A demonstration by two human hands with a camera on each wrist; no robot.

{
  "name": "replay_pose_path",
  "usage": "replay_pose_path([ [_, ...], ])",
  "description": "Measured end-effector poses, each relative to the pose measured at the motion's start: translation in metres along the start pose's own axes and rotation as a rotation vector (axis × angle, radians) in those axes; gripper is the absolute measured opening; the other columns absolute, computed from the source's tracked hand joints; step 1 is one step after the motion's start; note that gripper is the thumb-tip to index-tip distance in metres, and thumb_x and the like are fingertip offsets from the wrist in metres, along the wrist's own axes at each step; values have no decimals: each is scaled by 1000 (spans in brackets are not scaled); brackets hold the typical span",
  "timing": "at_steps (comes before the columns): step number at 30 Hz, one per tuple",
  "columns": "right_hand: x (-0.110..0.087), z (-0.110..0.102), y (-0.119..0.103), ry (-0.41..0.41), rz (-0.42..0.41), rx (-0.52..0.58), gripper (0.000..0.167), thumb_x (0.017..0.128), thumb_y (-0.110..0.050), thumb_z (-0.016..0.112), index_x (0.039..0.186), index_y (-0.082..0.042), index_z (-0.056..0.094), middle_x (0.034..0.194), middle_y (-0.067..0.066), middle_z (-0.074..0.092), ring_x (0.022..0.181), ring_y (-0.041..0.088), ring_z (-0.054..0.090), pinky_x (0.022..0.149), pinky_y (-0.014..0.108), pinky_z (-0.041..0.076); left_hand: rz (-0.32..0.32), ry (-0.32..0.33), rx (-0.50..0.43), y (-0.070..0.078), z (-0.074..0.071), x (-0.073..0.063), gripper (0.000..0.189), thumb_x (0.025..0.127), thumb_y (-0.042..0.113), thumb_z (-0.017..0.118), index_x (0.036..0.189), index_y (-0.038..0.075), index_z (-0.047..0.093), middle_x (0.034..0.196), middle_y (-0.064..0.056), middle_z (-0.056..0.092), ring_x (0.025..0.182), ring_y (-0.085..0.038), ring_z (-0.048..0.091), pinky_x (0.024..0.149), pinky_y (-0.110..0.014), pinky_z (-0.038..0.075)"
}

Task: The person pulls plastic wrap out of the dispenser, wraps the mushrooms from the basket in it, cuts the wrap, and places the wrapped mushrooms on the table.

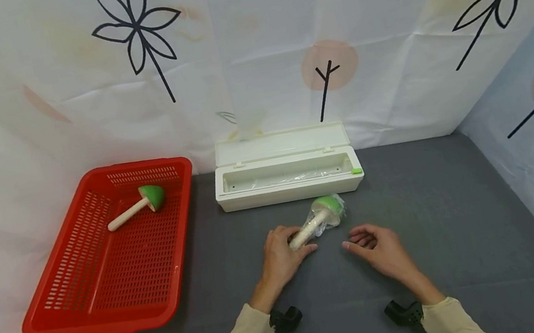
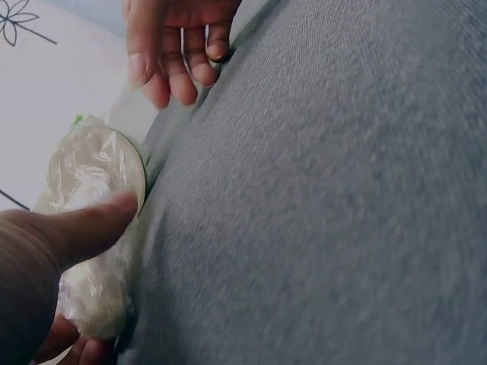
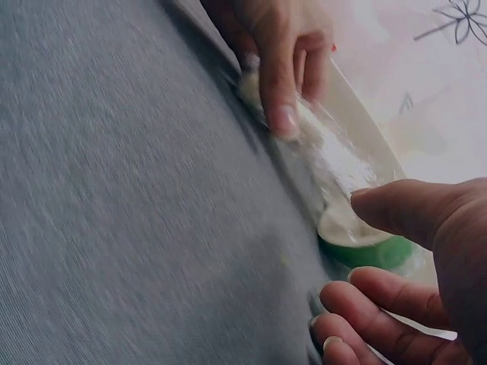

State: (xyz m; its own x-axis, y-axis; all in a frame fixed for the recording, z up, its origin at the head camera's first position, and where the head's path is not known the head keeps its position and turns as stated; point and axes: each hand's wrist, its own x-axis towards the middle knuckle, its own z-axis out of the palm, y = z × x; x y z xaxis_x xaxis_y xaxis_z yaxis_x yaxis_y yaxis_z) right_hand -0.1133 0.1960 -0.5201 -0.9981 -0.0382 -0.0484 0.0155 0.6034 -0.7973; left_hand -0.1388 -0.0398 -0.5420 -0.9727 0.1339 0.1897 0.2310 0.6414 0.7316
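A toy mushroom (image 1: pixel 327 210) with a green cap and pale stem is wrapped in clear plastic film, its cap pointing up and right. My left hand (image 1: pixel 281 254) grips the lower end of the stem between thumb and fingers, just above the grey table. The wrapped mushroom (image 3: pixel 342 182) also shows in the right wrist view, film wrinkled along its stem. To the right of the cap, my right hand (image 1: pixel 377 251) is apart from it, fingers loosely bent and holding nothing. In the left wrist view the right hand (image 2: pixel 186 46) hangs beyond the cap.
Behind the hands stands a white cling film dispenser (image 1: pixel 292 193), lid raised, with a green slider at its right end. At left is a red plastic basket (image 1: pixel 126 305) holding an unwrapped green-capped mushroom (image 1: pixel 152 197). A patterned white cloth (image 1: pixel 256 34) rises behind the grey table (image 1: pixel 465 228).
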Motion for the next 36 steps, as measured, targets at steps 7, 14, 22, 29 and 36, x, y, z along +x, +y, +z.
replay_pose_path([
  [7, -2, 8, -6, -19, -7, 21, 34, 90, -26, 80, 112, -1, 72, 93, 5, 69, 78, 15, 64, 71, 29, 52, 30, -23, 10, -1, -4, 0, 39, 77, 30, 91, 105, 6, 78, 86, -1, 64, 73, -12, 51, 66, -29, 41],
  [14, 0, 9, -8, -15, 10, 20, 33, 90, -26, 80, 111, -1, 73, 92, 5, 70, 78, 15, 64, 71, 29, 52, 7, -22, 16, 6, -2, -4, 35, 78, 26, 91, 100, 3, 77, 79, -1, 60, 67, -9, 53, 60, -25, 43],
  [22, 2, 6, -4, -13, 1, 39, 34, 92, -25, 77, 113, 1, 71, 95, 7, 70, 81, 17, 64, 72, 28, 52, -16, 12, -9, 21, 10, -9, 34, 76, 34, 91, 89, 6, 76, 71, 2, 59, 61, -4, 50, 58, -23, 41],
  [29, 6, -4, 2, 18, -3, 6, 32, 96, -25, 72, 115, 1, 71, 99, 9, 70, 85, 19, 65, 75, 30, 52, -21, 22, -40, 30, 25, -13, 34, 77, 39, 90, 84, 10, 73, 70, 5, 57, 61, -2, 49, 59, -21, 41],
  [36, 7, -7, 7, 40, -11, 3, 28, 96, -20, 73, 113, 1, 72, 98, 10, 70, 85, 20, 65, 74, 29, 52, -34, -34, -201, 31, 29, -16, 43, 79, 33, 89, 102, 1, 75, 79, -1, 64, 67, -4, 62, 61, -18, 51],
])
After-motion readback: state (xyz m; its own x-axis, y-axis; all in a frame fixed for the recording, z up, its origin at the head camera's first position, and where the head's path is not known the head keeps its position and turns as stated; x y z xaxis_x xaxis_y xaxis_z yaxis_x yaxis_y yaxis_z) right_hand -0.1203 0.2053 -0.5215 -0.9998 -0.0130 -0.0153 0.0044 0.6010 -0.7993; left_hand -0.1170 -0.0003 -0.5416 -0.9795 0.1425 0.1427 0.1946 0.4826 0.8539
